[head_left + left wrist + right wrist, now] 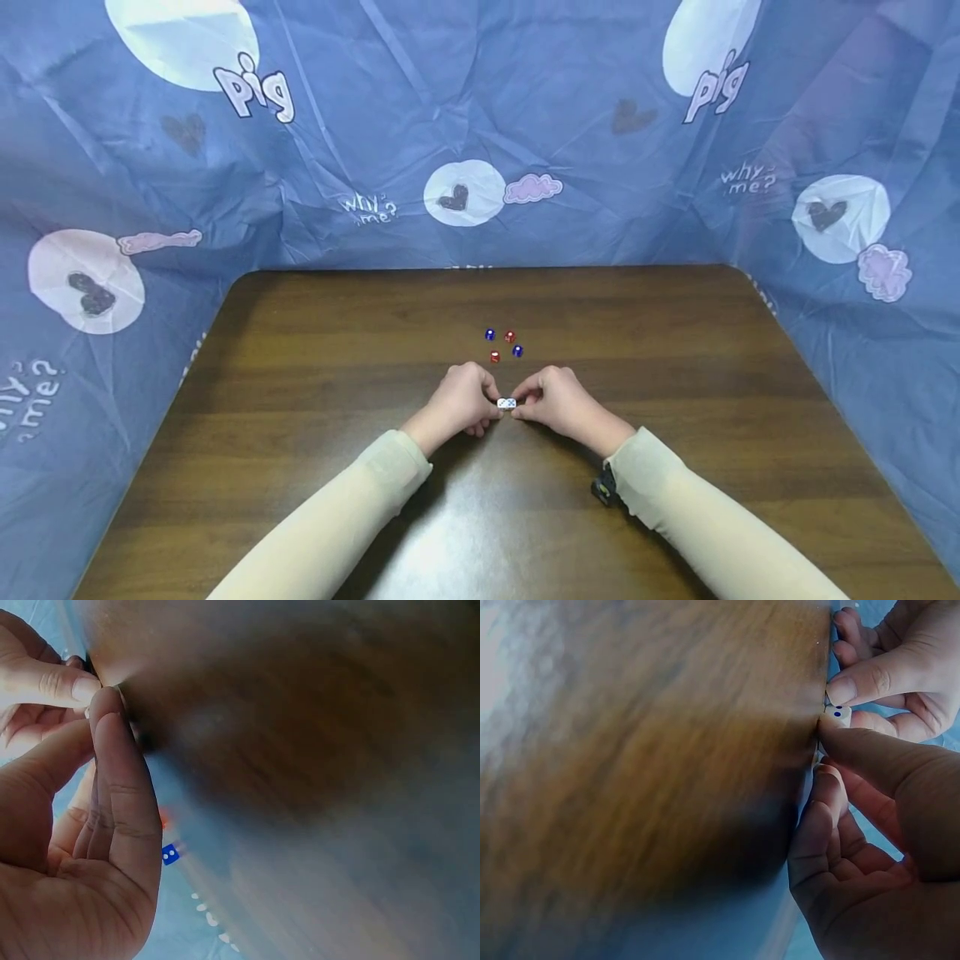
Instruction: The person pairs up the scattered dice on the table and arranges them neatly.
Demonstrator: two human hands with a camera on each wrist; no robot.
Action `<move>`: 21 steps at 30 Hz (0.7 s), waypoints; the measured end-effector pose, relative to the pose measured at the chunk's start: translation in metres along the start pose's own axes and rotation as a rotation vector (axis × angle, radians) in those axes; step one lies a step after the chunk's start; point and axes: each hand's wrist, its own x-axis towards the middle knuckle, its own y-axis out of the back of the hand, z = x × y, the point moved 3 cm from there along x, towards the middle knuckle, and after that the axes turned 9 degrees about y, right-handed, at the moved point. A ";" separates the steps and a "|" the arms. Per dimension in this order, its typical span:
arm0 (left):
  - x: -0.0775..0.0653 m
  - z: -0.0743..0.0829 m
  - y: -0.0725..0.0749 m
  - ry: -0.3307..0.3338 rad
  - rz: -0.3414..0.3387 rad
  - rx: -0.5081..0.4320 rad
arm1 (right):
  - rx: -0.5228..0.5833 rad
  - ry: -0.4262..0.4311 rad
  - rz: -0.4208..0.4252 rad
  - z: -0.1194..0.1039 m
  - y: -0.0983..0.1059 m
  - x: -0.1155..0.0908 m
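Two white dice sit side by side on the wooden table (337, 350), between the fingertips of both hands. My left hand (463, 398) pinches the left white die (502, 404) between thumb and finger. From the other side, my right hand (558, 402) pinches the right white die (512, 403), which shows blue dots. In the right wrist view, part of a white die (840, 717) shows between the fingertips of both hands. Fingers hide the dice almost wholly in the left wrist view.
Just beyond the hands lie a blue die (490, 334), a red die (510, 337), a second red die (495, 357) and a second blue die (517, 351), in a loose group. Blue printed cloth (375, 125) hangs behind the table and along its sides.
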 end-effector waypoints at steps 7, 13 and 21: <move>-0.001 -0.001 0.001 -0.005 -0.006 -0.016 | -0.003 -0.009 0.007 0.000 -0.001 0.000; -0.001 -0.004 0.004 -0.011 -0.047 -0.047 | -0.002 -0.018 0.003 0.002 -0.003 0.000; -0.003 -0.007 0.022 -0.017 -0.040 -0.074 | 0.000 -0.004 0.012 0.001 -0.002 0.000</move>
